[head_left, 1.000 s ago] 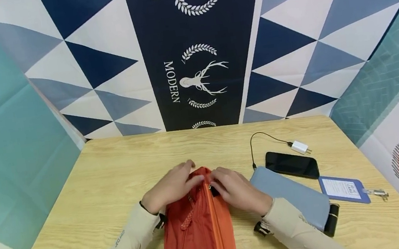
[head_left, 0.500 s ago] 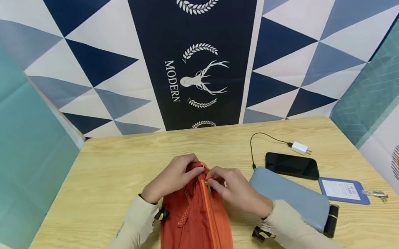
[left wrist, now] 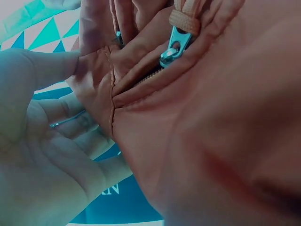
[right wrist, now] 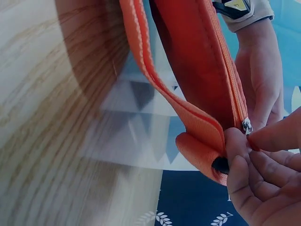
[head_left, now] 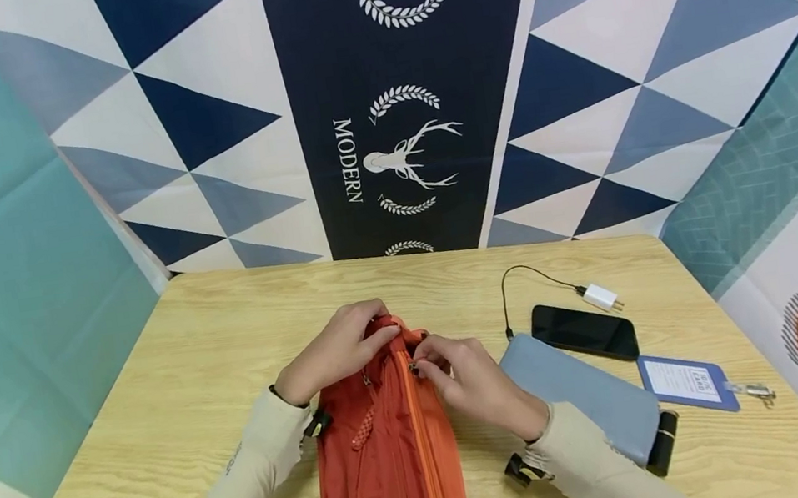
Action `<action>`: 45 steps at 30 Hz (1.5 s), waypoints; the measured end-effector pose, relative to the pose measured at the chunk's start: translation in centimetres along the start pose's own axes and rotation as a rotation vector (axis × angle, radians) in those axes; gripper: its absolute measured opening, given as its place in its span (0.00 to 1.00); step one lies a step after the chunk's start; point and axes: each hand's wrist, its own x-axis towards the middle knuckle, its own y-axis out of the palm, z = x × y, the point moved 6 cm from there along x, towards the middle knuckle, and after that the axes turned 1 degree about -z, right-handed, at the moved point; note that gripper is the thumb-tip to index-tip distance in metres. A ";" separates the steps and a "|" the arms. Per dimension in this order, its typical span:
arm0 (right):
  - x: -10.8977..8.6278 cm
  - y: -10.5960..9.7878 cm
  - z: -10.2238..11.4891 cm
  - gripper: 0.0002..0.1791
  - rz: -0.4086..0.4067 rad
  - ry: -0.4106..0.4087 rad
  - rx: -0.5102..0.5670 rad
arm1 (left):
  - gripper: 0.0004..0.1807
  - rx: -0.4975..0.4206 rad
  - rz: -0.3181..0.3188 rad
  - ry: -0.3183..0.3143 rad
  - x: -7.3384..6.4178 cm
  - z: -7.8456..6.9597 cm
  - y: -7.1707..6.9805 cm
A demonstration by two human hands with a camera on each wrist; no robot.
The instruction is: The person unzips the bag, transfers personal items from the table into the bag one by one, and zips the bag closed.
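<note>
A red-orange fabric bag [head_left: 371,497] with an orange zipper along its right side stands before me, its lower end cut off by the frame. My left hand [head_left: 340,349] grips the bag's far end, thumb on the near side. In the left wrist view that hand [left wrist: 51,141] holds a fabric corner beside a second zipper pull [left wrist: 175,49] with a cord loop. My right hand [head_left: 472,378] pinches the side zipper's pull. The right wrist view has the metal zipper slider [right wrist: 247,124] right at those fingertips, close to an orange strap [right wrist: 202,122].
Right of the bag lies a blue-grey pouch [head_left: 577,394] with a black cylinder [head_left: 663,443] at its near end. Beyond are a black phone [head_left: 584,331], a blue card holder [head_left: 689,382] with a metal clip, and a white charger [head_left: 600,296] with a black cable. Patterned cloth backs the wooden table [head_left: 163,415].
My left hand has shifted slightly away from me, its raised fingers now around the bag's far end. That end sits a little farther off. My right hand stays at the zipper pull.
</note>
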 end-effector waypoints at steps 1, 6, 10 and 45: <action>0.0 0.0 0.1 0.04 0.010 -0.005 0.001 | 0.06 -0.001 -0.004 -0.002 0.0 0.0 -0.1; 0.0 -0.2 0.5 0.04 0.046 -0.027 0.017 | 0.05 -0.016 -0.021 -0.005 -0.4 -0.3 -0.8; 0.1 -0.2 0.8 0.04 0.077 -0.035 0.020 | 0.05 -0.004 -0.030 -0.021 -0.6 -0.2 -1.2; -0.6 -1.4 1.2 0.04 -0.111 -0.168 0.007 | 0.08 0.146 -0.063 -0.114 -0.9 0.9 -3.1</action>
